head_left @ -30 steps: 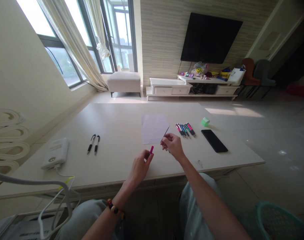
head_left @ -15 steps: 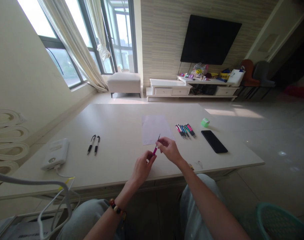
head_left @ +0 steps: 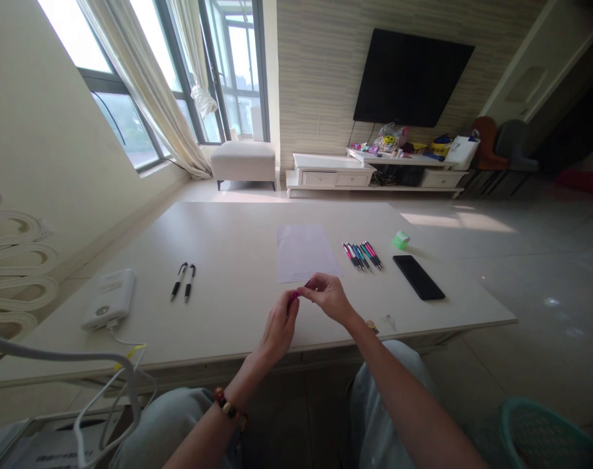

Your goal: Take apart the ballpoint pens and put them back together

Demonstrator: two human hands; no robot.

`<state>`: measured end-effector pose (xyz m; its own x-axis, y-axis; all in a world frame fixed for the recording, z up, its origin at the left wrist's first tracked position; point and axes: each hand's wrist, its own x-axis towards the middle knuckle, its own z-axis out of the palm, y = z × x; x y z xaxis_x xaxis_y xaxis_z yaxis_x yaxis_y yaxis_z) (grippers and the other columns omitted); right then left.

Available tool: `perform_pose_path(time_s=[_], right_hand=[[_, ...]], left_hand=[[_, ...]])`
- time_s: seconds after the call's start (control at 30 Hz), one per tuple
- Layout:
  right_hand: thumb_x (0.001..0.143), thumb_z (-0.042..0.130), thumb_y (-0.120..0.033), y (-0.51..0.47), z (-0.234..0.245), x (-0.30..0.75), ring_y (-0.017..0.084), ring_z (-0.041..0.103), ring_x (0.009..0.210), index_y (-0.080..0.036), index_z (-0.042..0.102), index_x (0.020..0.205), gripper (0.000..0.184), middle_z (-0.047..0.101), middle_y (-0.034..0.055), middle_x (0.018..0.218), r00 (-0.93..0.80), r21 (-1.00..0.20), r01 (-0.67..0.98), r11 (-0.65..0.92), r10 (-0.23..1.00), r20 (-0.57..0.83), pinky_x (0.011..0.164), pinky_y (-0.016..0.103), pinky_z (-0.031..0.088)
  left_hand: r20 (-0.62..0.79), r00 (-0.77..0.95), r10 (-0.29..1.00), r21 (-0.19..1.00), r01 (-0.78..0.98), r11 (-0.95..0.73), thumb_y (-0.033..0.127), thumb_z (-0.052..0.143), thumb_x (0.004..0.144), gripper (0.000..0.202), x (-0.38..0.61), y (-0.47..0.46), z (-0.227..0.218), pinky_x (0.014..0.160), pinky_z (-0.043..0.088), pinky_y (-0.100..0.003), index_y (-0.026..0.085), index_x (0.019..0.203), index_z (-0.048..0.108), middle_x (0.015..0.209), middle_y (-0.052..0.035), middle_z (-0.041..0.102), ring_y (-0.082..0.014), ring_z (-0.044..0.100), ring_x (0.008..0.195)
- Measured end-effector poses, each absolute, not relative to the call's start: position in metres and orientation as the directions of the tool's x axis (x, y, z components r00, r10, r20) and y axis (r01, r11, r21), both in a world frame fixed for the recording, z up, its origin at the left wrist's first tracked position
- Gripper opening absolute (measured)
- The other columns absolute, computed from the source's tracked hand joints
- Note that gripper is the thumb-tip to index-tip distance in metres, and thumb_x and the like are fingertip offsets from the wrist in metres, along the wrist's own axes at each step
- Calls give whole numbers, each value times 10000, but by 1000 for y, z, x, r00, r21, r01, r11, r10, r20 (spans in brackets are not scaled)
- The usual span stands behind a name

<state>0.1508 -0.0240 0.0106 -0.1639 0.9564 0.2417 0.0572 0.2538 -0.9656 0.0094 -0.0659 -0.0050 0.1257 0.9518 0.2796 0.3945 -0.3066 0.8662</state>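
My left hand [head_left: 280, 326] and my right hand [head_left: 328, 297] meet over the near middle of the white table [head_left: 228, 234]. Both pinch a small pink pen [head_left: 296, 295], of which only a short piece shows between the fingertips. The left fingers hold its lower pink part, the right fingers close on its upper end. A white sheet of paper [head_left: 303, 251] lies just beyond the hands.
Several coloured pens [head_left: 362, 255] lie right of the paper, then a green tape roll [head_left: 400, 240] and a black phone [head_left: 418, 277]. Two black pens [head_left: 183, 281] and a white power bank [head_left: 108, 298] with a cable sit at the left. A teal basket [head_left: 545, 433] stands bottom right.
The hands were apart, the left with a pink piece and the right with a thin dark piece. They have come together and the parts now sit joined between the fingertips.
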Motion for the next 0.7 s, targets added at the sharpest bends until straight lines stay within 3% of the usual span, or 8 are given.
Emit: perform_pose_path(time_s=[0.13,0.2,0.3,0.4,0.57,0.63,0.7], right_hand=[[685,666,-423,-17,12,163,123,529,537,-173,686,783,270,635,16,627,-309,-967,123,222,935,175,505,240,419],[711,642,-405,-10,10,178,135,555,570,-180,697,844,267,662,29,683,-232,-937,275,217,960,155,533,250,429],[714,636,-329,1,0,199,164,588,628,-180,701,741,165,676,51,700,-28,-774,622,115,992,126,599,270,433],[700,654,-313,8,-17,201,197,613,717,-188,700,742,140,684,73,775,3,-564,825,47,996,88,652,283,425],[742,620,-241,11,-34,181,214,596,841,-178,682,747,88,647,109,893,-15,-442,894,80,989,149,730,293,420],[743,610,-193,12,-33,175,222,579,873,-173,662,706,67,638,112,876,-18,-475,873,113,980,200,762,304,416],[754,588,-179,11,-29,173,212,578,839,-168,641,713,67,640,97,823,-23,-591,789,169,969,246,754,312,423]], left_hand=[[270,104,957,871,396,-289,367,349,902,253,9,-65,-2,642,376,-232,189,905,529,738,15,545,-122,468,668],[269,54,962,877,400,-267,383,349,900,258,8,-64,-3,601,346,-226,192,865,518,681,31,487,-114,422,621],[263,-13,965,897,370,-240,408,345,897,267,6,-62,-5,565,318,-228,195,825,489,641,40,415,-113,373,587],[254,-38,966,916,329,-228,424,349,891,272,6,-61,-6,561,316,-229,196,816,477,648,35,409,-116,376,594],[250,-34,968,910,350,-223,426,339,890,276,7,-60,-7,553,301,-231,198,815,475,638,38,402,-117,370,584],[239,-26,971,897,389,-210,427,336,889,280,6,-61,-7,542,289,-231,200,812,479,615,45,385,-116,359,565],[224,-14,974,879,435,-196,428,332,888,281,4,-61,-7,538,282,-231,203,810,483,591,53,364,-115,351,547]])
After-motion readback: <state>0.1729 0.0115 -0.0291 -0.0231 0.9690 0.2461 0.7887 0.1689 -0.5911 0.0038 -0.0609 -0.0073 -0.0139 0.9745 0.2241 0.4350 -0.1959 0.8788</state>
